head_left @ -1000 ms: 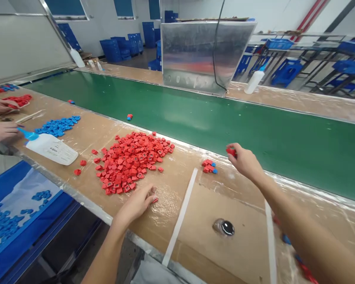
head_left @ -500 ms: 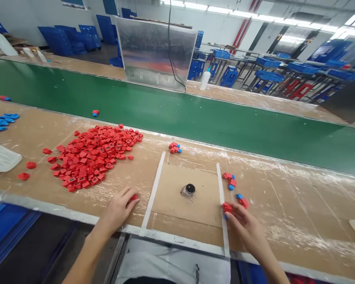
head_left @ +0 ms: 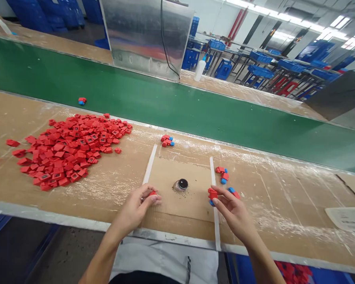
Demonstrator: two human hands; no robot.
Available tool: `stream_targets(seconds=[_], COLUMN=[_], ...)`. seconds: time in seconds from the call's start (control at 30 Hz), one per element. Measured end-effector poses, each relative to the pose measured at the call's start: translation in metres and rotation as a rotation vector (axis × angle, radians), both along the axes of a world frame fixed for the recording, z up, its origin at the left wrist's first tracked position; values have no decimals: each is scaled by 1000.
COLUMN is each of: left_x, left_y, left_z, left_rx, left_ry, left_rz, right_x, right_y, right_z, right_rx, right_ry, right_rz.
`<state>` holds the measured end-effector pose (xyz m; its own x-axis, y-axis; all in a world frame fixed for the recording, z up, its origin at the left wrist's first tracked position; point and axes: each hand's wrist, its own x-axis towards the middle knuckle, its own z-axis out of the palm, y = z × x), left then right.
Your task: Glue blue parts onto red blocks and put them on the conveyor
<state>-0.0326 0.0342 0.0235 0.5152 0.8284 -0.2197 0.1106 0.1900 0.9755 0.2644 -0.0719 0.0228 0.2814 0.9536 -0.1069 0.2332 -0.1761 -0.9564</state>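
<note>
My left hand pinches a small red plastic piece just left of the black round button set in the cardboard pad. My right hand holds a red and blue piece at the pad's right tape strip. A few more red and blue pieces lie just beyond my right fingers. A large heap of red pieces spreads over the bench to the left.
A green conveyor belt runs behind the bench and carries one red and blue piece. A small cluster of pieces sits at the bench's far edge. A metal box and a white bottle stand beyond the belt.
My view swung right and down. My right hand came back from the belt edge to the pad's right side and picked up a piece. My left hand slid right with its red piece.
</note>
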Motion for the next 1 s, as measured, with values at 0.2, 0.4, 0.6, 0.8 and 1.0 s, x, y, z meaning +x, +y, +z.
stream_targets(seconds=[0.2, 0.4, 0.6, 0.8, 1.0], left_x=[22, 28, 25, 25, 24], left_y=[-7, -11, -14, -16, -17], left_z=[-5, -11, -19, -19, -20], left_rx=[18, -45, -116, -139, -111], left_ry=[28, -64, -129, -135, -115], left_rz=[-83, -8, -9, -10, -20], right_x=[-10, -25, -31, -33, -35], right_y=[29, 43, 44, 42, 43], right_z=[18, 23, 24, 26, 24], right_rx=[82, 244, 298, 323, 355], right_ry=[-257, -537, -663, -721, -768], right_rz=[116, 247, 293, 294, 300])
